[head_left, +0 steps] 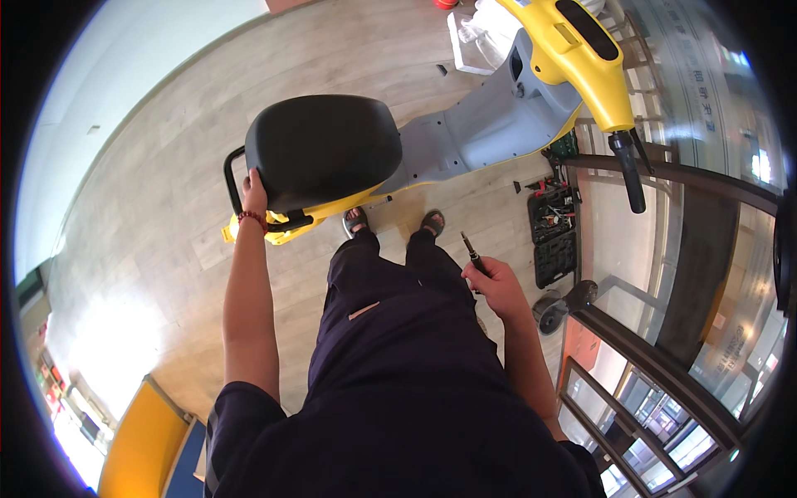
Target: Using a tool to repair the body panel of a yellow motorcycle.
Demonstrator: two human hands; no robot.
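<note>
A yellow and grey scooter [473,141] stands across the upper middle, with a black seat [320,145] at its left end. My left hand [254,195] grips the seat's rear edge beside the black grab rail [232,178], a red bead bracelet on its wrist. At my right side, below the scooter's grey footboard, my right hand [490,282] holds a slim dark screwdriver-like tool [471,249], its metal tip pointing upward in the picture. My sandalled feet show under the scooter's side.
An open black toolbox [552,256] lies on the floor [166,191] to the right, beside glass-and-frame partitions [647,357]. A dark wheel-like object [550,311] stands near it. A white packing piece [469,37] lies behind the scooter. A yellow panel [137,440] is at lower left.
</note>
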